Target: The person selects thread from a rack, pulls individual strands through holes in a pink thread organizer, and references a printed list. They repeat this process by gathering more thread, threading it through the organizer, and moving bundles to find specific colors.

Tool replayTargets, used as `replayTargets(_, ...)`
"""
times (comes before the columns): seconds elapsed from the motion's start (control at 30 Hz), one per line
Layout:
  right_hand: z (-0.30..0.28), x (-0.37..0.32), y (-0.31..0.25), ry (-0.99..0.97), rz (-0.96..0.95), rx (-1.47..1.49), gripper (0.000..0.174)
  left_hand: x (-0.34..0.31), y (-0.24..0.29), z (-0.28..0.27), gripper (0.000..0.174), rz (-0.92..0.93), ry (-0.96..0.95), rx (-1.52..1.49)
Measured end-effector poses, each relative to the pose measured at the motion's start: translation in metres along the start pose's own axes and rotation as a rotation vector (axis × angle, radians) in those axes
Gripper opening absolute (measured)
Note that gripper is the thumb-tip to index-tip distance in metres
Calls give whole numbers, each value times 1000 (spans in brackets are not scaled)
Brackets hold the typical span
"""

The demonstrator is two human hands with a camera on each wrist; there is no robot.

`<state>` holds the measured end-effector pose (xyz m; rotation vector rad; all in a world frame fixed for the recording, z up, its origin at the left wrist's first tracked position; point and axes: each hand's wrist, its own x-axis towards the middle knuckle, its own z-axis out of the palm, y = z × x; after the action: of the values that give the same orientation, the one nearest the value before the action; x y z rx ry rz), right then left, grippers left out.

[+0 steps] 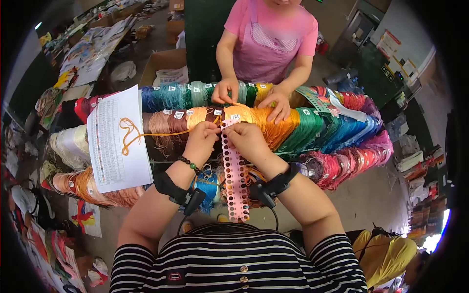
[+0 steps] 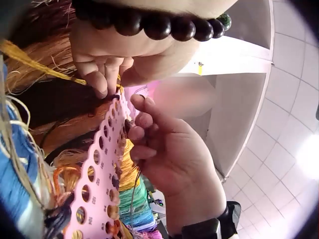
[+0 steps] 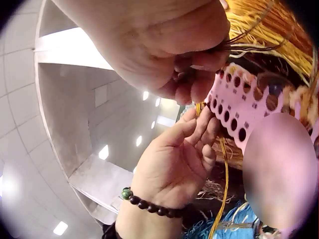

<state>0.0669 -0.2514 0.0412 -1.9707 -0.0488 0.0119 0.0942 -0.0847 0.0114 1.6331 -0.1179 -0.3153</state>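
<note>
A long pink card (image 1: pixel 234 188) with numbered holes along both edges lies lengthwise between my hands over bundles of thread. My left hand (image 1: pixel 202 142) pinches a golden-yellow thread (image 1: pixel 166 133) at the card's far end, and the tail trails left across a printed sheet (image 1: pixel 108 161). At the same end, my right hand (image 1: pixel 248 142) has its fingers curled around thin dark threads (image 3: pixel 249 48), seen in the right wrist view. Some holes in the card carry knotted threads, as the left wrist view shows. Where the yellow thread meets the card is partly hidden by fingers.
Labelled thread bundles (image 1: pixel 312 127) in many colours fill the rack in rows. Across it stands another person, whose hands (image 1: pixel 277 103) touch the yellow and orange bundles. A green holed card (image 1: pixel 312 99) lies at the right. Behind stands a cardboard box (image 1: pixel 159 62).
</note>
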Motion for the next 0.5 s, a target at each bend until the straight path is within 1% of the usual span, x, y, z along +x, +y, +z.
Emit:
replayTargets(0.1,1,7,8,27,50,-20,26,3,-1,2,29,16,2,-21)
replayTargets(0.2,-4,9,5,4,121,-60,29,8,-2,5,32,11,-15,-54)
replayTargets(0.27,-2,14,18,21,117,-9,31,11,-1,7,33,20,-26,-57)
replayTargets(0.43,-4,18,18,24,120,23,34,11,7,6,40,53,-41,-63)
replayTargets(0.5,-6,23,21,22,137,47,33,16,8,2,44,55,-94,-80)
